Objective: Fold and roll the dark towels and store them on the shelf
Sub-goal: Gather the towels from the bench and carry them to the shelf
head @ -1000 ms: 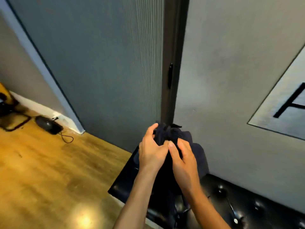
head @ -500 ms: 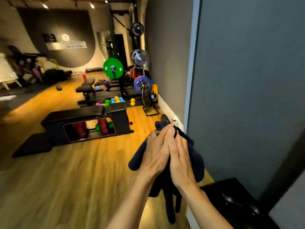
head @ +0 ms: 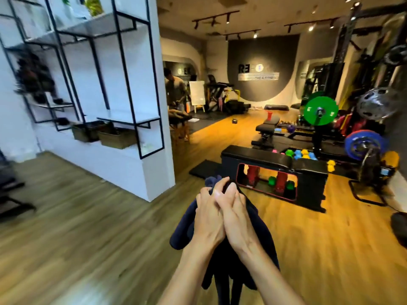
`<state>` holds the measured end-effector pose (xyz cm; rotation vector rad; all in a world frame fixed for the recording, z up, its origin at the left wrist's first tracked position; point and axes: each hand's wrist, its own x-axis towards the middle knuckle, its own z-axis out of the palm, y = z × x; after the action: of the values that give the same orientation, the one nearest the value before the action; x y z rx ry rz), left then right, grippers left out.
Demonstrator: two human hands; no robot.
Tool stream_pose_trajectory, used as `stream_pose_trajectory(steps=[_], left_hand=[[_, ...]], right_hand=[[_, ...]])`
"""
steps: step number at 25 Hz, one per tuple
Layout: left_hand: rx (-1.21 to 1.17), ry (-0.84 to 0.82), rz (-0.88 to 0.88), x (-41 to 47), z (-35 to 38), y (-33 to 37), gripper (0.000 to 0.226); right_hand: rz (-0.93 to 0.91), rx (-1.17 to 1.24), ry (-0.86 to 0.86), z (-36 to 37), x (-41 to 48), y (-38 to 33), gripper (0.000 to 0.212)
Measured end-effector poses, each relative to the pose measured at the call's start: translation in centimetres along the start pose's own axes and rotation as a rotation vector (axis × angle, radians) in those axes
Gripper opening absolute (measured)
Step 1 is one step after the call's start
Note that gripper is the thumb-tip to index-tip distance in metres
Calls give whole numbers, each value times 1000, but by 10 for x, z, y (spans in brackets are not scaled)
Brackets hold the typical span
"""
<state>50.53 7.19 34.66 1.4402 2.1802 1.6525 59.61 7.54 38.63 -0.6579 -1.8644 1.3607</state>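
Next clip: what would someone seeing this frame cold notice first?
First, the two hands pressed together at centre bottom: the left hand and the right hand share a grip on a bunched dark towel, which hangs down below them. After that, the bright green weight plate at right, and the black-framed shelf at upper left.

dark wall panel (head: pixel 264 51) | large letters "RE" | beneath: "THE A FITNESS", rest blurred
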Motion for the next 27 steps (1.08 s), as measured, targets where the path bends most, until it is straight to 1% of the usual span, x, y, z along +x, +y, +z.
stream_pose_trajectory(steps=[1,2,4,5,6,8,10,11,14,16,18,20,22,24,27], left_hand=[[7,39,-34,5,-30,-22,58],[-16,85,-86,9,-58,-40,63],[-78,209,-198,20,-114,-73,82],[-86,258,-221,28,-139,-91,83],[-59,291,-215,34,-161,-105,76],[90,326,-215,50,-202,-142,54],[195,394,-255,77,-242,-184,43],[237,409,-289,94,-261,-207,42],[356,418,-333,146,-318,-259,50],[370,469,-356,178,-354,-289,56],[388,528,-365,210,-389,-323,59],[420,559,-356,241,-421,-360,61],[451,548,-324,278,-449,-401,61],[509,513,-271,314,-473,-444,61],[591,424,-227,388,-512,-526,61]], right_hand=[[1,3,-50,33,11,0,76],[2,3,-97,64,22,-1,73],[-8,11,-204,127,47,-2,71],[-14,24,-254,158,61,-1,72],[-21,41,-291,186,75,0,73],[-50,69,-385,242,105,6,76],[-66,103,-478,301,147,16,78],[-50,127,-519,329,171,20,75],[-28,210,-624,400,243,27,46],[-65,210,-699,444,288,31,42],[-161,135,-761,493,331,34,50],[-252,60,-800,542,372,34,57],[-344,-10,-781,589,416,43,63],[-426,-76,-742,630,459,55,67],[-490,-149,-680,701,538,75,65]])
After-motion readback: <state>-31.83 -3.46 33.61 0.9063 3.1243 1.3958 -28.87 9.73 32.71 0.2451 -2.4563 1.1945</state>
